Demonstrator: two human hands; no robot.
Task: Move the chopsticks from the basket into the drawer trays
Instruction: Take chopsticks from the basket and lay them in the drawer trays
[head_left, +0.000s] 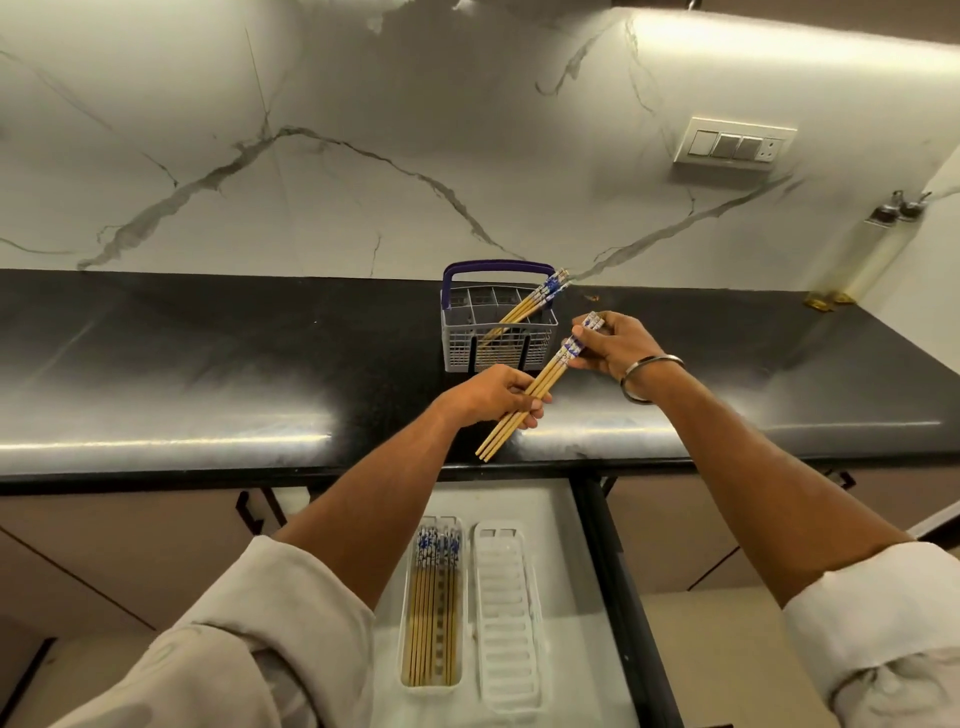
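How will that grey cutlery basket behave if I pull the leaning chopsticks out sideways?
The basket looks like thin, light plastic mesh, so it may slide on the glossy counter. The chopsticks in it lean over one rim, so a sideways pull could probably tip it.

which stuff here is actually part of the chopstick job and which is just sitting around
Part of the job:
- bundle of chopsticks held by left hand and right hand
- chopsticks left in basket
- grey basket
- left tray, already holding chopsticks
- right tray

Just there:
- wall switch panel
- oil bottles
- black counter
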